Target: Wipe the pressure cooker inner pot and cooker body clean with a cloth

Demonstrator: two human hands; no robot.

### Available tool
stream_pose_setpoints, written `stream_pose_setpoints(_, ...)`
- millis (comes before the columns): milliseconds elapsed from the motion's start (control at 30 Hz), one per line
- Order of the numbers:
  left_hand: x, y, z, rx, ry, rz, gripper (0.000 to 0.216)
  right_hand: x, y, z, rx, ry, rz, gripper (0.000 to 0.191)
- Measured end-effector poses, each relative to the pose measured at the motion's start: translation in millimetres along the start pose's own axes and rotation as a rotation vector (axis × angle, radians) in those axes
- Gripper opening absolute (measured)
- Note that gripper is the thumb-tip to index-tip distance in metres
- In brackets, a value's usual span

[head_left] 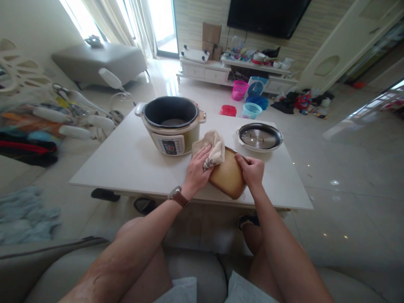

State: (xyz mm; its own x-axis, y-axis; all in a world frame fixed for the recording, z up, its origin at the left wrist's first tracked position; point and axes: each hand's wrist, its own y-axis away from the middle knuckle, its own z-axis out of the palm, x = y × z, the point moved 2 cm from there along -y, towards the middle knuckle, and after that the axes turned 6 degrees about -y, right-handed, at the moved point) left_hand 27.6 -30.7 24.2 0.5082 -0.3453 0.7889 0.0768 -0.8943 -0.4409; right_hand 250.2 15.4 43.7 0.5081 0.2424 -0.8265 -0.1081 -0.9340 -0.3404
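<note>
My right hand [253, 171] is clamping the tilted pot [227, 176] near the table's [116, 168] front edge; my left hand [198, 171] is gripping a cloth [214, 145] against it. I'm risking a drop if I'm pushing too hard.

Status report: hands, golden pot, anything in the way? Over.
Left hand pressing cloth to golden pot. Right hand gripping pot's rim. Pot tilted. Cooker close beyond cloth, apparently blocking neither hand.
</note>
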Motion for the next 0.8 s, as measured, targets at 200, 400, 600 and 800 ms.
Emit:
stream_pose_setpoints(200,-33.2,-12.5,4.8,0.132,0.163,-0.283,0.041,22.0,0.9,2.8,0.017,-0.120,-0.038,0.073)
stream_pose_setpoints(400,-69.1,-15.6,9.5,0.190,0.343,-0.663,0.042,26.3,2.7,8.7,-0.011,-0.142,-0.065,0.070)
stream_pose_setpoints(600,-29.6,-9.8,-4.6,0.172,0.102,-0.134,0.044,27.6,2.5,14.8,-0.004,-0.150,-0.046,0.068)
stream_pose_setpoints(800,-30.1,-15.1,-3.1,0.139,0.100,-0.129,0.043,34.6,-0.5,12.4,0.025,-0.220,-0.016,0.071)
